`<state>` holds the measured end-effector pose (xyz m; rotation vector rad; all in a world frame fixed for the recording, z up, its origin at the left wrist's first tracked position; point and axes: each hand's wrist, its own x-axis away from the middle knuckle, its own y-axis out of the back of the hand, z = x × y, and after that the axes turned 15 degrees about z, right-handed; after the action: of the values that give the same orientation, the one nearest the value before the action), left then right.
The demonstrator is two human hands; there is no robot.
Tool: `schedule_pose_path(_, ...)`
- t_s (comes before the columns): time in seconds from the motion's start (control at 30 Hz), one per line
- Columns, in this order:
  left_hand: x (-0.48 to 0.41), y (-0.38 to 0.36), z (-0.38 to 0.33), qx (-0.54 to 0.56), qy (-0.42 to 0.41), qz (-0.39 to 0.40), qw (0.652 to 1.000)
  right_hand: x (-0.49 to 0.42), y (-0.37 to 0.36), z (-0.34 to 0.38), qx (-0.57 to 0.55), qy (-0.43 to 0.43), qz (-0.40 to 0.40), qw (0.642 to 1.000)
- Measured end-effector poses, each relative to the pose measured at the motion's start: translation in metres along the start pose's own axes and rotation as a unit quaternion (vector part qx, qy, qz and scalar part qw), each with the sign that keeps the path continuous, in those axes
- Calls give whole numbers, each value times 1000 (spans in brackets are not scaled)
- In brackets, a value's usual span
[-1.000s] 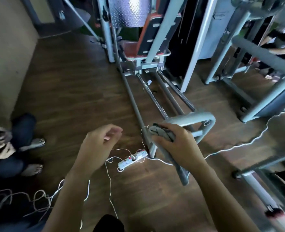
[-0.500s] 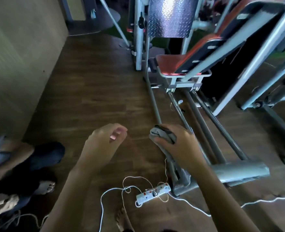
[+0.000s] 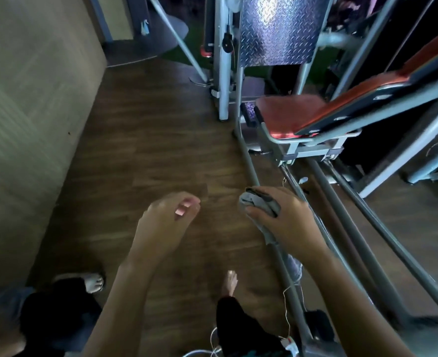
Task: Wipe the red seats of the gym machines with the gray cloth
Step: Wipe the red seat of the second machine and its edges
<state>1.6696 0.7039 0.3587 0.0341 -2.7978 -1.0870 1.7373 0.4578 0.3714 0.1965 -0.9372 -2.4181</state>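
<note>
My right hand grips the gray cloth, with my fingers and thumb curled round its bunched top and a loose tail hanging below my palm. My left hand holds nothing; its fingers hang loosely curled, the tips close to the thumb. Both hands are out in front of me above the wooden floor, apart from each other.

The red seat lies ahead and to my right, well apart from the cloth. It sits low on a gray metal frame, and a tilted backrest with a red edge rises from it toward the right. Behind the seat a diamond-patterned metal plate stands between upright gray posts. Long gray rails run along the floor from under the seat toward me, and the nearest one passes under my right hand.

My bare foot shows on the floor between my forearms. At the lower left is another person's foot, beside a dark trouser leg. A thin white cord drops beside the nearest rail to a white power strip at the bottom edge. A pale wall fills the left side
</note>
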Motion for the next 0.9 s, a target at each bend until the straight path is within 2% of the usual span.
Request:
schedule_pose_path(0.47, -369, 72, -30, -47, -36, -7, 998, -327, 124, -67, -12, -7, -38, 999)
schedule_pose_path(0.63, -495, 90, -25, -59, -70, 39, 995, -425, 152, -94, -14, -36, -83, 996)
schedule_pose_path(0.9, -719, 120, -28, -99, -147, 150, 973, -580, 186, -133, -30, -138, -162, 977)
